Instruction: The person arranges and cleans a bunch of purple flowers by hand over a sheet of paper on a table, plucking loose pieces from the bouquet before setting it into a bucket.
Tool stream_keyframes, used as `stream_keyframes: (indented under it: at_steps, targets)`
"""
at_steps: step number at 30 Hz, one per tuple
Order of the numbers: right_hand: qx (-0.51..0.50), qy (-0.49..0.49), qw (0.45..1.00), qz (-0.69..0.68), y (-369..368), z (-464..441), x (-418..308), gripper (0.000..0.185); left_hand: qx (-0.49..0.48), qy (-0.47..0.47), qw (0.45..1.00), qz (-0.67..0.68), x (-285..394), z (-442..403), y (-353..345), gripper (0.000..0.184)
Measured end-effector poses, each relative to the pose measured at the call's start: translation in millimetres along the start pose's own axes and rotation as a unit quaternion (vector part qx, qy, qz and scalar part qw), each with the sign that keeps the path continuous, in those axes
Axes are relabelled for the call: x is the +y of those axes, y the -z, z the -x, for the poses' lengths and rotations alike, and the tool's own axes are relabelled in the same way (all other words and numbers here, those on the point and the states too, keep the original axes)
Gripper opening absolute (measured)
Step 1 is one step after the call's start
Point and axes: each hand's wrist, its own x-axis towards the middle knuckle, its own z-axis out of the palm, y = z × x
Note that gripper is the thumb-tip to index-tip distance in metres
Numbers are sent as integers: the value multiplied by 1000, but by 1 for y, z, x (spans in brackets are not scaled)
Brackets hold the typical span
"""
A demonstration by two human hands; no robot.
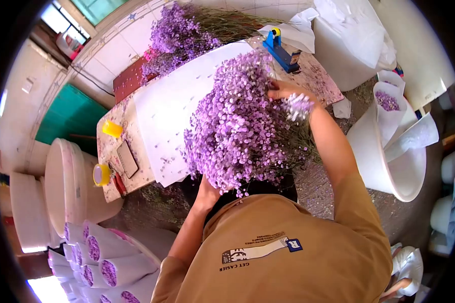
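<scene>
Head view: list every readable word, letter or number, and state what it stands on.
"GET CASIER", as best it reads: on the brown shirt.
"R": on the shirt print's blue square.
Too small or blurred to read: the shirt's fine lines.
Nothing else is legible.

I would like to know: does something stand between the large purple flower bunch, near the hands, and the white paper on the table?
Nothing visible does. The flower bunch overlaps the white paper in this view; only small loose bits lie on the paper's uncovered part. What the bunch itself covers is hidden.
</scene>
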Motion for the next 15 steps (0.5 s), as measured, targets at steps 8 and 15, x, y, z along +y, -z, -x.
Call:
stream_keyframes:
  at_steps: [8, 15]
  targets:
    - [-37, 197, 977, 79, -36, 107, -65, 97, 24, -47, 998, -39, -22, -21, -3, 82]
    - [46, 95, 994, 33, -88, 112, -60, 92, -54, -36, 997, -31, -25, -28, 29, 69]
